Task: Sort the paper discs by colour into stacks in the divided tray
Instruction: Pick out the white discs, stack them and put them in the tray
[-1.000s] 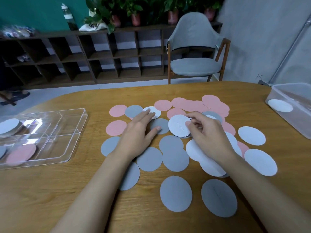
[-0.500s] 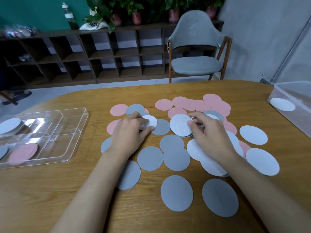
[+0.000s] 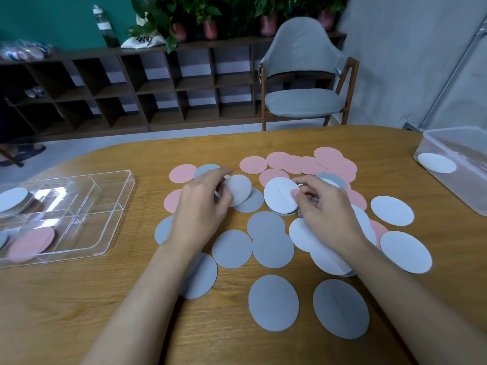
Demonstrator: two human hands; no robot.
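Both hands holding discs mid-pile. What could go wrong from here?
1. The right hand pinches a small stack of white discs; the loose grip could let them fan out or drop.
2. The left hand lifts one pale disc off overlapping grey ones; a second may cling.
3. The divided tray is clear and glary, so dividers are easy to misjudge.

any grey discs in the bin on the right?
No, the clear bin at the table's right edge shows only one white disc.

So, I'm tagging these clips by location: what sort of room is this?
Probably an office lounge or studio: a wooden table, a cubby shelf topped with potted plants, and a grey chair.
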